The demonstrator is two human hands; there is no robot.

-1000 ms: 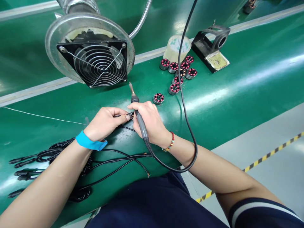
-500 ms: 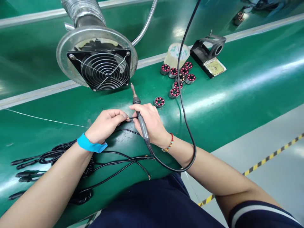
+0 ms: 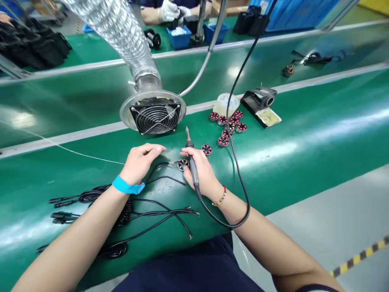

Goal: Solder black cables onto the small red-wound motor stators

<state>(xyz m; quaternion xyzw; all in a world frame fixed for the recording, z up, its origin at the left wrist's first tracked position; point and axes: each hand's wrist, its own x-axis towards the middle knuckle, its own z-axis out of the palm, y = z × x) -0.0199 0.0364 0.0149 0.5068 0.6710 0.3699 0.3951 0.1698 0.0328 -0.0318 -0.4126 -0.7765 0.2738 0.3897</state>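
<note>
My right hand (image 3: 203, 170) is closed round the grey handle of a soldering iron (image 3: 193, 168), its tip pointing away from me. By that hand's thumb and fingertips sits a motor stator (image 3: 182, 164), partly covered, with a black cable (image 3: 158, 165) reaching its left side. I cannot tell whether the hand grips the stator. My left hand (image 3: 141, 162), with a blue wristband, hovers left of the stator, thumb and forefinger pressed together. A thin silvery solder wire (image 3: 91, 156) runs from the left into this hand; its end is hidden in the fingers.
Several stators (image 3: 223, 140) with red windings stand near a roll of tape (image 3: 226, 104) and the iron stand (image 3: 264, 105). A fume extractor fan (image 3: 158, 119) hangs ahead. Black cables (image 3: 152, 213) lie near me. Across the bench are a co-worker's gloved hands (image 3: 170, 11).
My left hand has let go of the black cable end and drawn slightly apart from the right. A stator now shows at the right fingertips. The view has tilted up.
</note>
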